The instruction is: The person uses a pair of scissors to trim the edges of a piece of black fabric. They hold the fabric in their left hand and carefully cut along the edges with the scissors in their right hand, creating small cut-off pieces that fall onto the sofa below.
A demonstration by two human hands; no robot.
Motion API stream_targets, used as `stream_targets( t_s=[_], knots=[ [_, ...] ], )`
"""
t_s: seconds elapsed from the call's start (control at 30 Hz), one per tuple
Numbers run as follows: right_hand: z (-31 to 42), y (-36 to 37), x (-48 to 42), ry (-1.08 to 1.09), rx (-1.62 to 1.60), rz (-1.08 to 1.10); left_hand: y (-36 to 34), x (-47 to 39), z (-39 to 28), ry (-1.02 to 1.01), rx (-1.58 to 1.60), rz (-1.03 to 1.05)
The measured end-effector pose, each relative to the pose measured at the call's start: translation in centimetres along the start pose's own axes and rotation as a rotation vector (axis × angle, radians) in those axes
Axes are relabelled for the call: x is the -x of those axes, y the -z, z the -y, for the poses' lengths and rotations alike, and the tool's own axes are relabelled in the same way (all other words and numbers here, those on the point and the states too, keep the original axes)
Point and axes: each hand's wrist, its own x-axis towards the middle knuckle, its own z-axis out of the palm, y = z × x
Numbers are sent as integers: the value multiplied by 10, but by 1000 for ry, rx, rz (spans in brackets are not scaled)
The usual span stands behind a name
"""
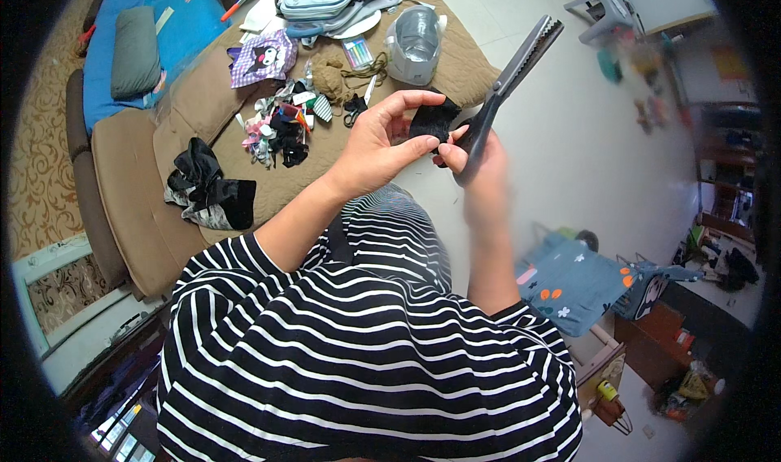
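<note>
A small piece of black fabric [430, 120] is pinched between the thumb and fingers of my left hand [381, 142]. My right hand [485, 163] grips the black handles of a pair of pinking shears [518, 62], whose serrated blades point up and away, apart from the fabric. The thumb and a fingertip of that hand also meet the fabric's lower right edge. Below and left of my hands, a heap of mixed fabric scraps [274, 126] lies on the brown quilted sofa cover [317, 148]. Small black-handled scissors [360, 102] rest beside the heap.
A crumpled black and grey cloth [210, 187] lies on the sofa's near side. Farther back are a checked pouch [264, 58], a ball of brown yarn [329, 79], a pack of coloured pens [358, 53], a white container [415, 44] and a backpack [320, 1]. A patterned blue-grey cloth [576, 285] hangs at right.
</note>
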Motion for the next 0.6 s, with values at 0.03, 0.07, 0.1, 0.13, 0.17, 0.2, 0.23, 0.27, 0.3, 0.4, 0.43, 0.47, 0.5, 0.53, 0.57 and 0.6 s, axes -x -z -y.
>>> stream_targets(
  t_s=[0.03,0.07,0.1,0.13,0.17,0.2,0.23,0.27,0.3,0.4,0.43,0.47,0.5,0.53,0.57,0.6],
  knots=[
    [1,1,1,4,-3,-1,1,0,1,-10,-24,-14],
    [1,1,1,8,-5,-2,2,0,3,-20,-48,-27],
    [4,1,2,-10,-29,0,3,0,5,-29,-71,-42],
    [6,2,3,-29,-53,1,8,0,7,-58,-231,-66],
    [8,3,3,-47,-76,2,15,0,9,-87,-392,-89],
    [6,7,3,-58,-105,21,18,-1,10,-117,-552,-111],
    [8,8,3,-78,-136,27,18,-1,9,-190,-694,-91],
    [10,8,4,-99,-167,34,17,-1,7,-263,-836,-72],
    [10,8,6,-121,-199,42,16,1,6,-336,-978,-52],
    [7,10,6,-164,-245,36,10,2,22,-349,-769,6],
    [7,11,5,-179,-255,32,11,2,28,-349,-702,46],
    [9,10,4,-166,-264,22,12,3,34,-203,-645,32],
    [10,9,3,-151,-274,10,10,4,34,-170,-606,20],
    [11,9,2,-136,-284,-1,8,6,32,-138,-566,7],
    [11,10,0,-131,-294,-16,6,8,31,-104,-527,-6],
    [10,11,-3,-125,-303,-33,6,9,35,-66,-391,-4]
  ],
)
